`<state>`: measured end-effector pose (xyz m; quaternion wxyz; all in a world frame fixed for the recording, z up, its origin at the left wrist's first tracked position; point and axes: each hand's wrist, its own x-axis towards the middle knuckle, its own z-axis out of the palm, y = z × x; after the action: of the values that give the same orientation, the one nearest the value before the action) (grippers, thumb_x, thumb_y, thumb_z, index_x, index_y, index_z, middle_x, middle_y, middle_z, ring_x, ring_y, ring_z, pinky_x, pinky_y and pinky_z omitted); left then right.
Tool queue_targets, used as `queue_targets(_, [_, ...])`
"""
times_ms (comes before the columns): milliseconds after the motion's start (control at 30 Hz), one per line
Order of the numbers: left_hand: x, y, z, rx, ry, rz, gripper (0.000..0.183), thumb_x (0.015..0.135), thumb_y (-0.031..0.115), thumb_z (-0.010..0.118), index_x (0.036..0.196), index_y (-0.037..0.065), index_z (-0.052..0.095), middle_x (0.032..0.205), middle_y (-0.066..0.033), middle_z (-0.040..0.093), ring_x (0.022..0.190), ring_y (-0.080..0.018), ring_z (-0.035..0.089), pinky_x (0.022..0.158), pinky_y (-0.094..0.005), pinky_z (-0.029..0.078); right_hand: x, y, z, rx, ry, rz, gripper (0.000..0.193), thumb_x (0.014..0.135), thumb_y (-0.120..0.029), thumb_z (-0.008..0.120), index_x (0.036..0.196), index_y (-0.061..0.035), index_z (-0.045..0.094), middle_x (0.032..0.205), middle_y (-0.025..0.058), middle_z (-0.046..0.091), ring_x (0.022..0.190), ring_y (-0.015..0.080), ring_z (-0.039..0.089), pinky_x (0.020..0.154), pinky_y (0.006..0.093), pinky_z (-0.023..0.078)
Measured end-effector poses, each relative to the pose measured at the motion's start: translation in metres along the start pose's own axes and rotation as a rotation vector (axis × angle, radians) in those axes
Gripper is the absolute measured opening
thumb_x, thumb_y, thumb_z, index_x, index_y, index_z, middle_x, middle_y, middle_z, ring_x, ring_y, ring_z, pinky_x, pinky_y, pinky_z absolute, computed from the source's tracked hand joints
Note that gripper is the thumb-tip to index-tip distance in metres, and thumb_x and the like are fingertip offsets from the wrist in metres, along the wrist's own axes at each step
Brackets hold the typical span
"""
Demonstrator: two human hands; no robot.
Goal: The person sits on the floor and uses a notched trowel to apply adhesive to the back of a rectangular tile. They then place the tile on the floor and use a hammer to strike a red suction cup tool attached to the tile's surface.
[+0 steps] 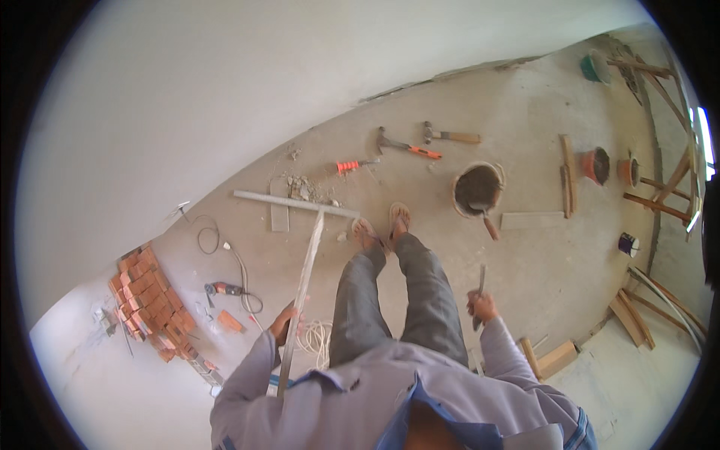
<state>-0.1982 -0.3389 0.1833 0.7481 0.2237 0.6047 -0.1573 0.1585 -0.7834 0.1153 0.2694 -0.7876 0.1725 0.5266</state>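
Observation:
My left hand (283, 324) is closed around a long pale metal bar (304, 283), which slants up and away from my side. The bar's far end meets a crossbar (289, 201) in a T shape; whether the two are joined I cannot tell. In my right hand (482, 306), closed and held out beside my leg, is a slim grey metal tool (482, 277) that sticks out at both ends of the fist; its exact kind is unclear. Under the crossbar lies a flat grey strip (280, 206), close to some rubble (301, 187).
Beyond my feet lie a claw hammer (409, 146), another hammer (454, 136) and a red-handled tool (352, 165). A mortar bucket (477, 189) with a trowel (487, 219) stands right. Leftward are a power tool (225, 289), cables (241, 270) and stacked bricks (154, 292). A white wall (225, 82) rises ahead.

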Motion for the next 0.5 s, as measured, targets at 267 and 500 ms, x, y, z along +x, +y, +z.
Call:
queue_targets(267, [-0.03, -0.02, 0.067, -0.182, -0.615, -0.103, 0.056, 0.086, 0.051, 0.055, 0.116, 0.004, 0.048, 0.081, -0.0111, 0.054, 0.061, -0.0199, 0.052, 0.053, -0.0303, 0.048, -0.167, 0.123, -0.06, 0.059, 0.131, 0.186, 0.026, 0.081, -0.016, 0.053, 0.096, 0.0027, 0.062, 0.064, 0.0133, 0.06, 0.045, 0.0189, 0.056, 0.041, 0.0315, 0.044])
queue_targets(500, [-0.043, -0.042, 0.19, -0.023, -0.684, -0.036, 0.057, 0.086, 0.051, 0.055, 0.117, 0.004, 0.047, 0.084, -0.0119, 0.054, 0.062, -0.02, 0.051, 0.054, -0.0303, 0.048, -0.154, 0.172, -0.098, 0.37, 0.193, -0.044, 0.033, 0.075, -0.004, 0.055, 0.108, 0.0032, 0.059, 0.067, 0.0143, 0.062, 0.045, 0.0208, 0.057, 0.039, 0.0333, 0.044])
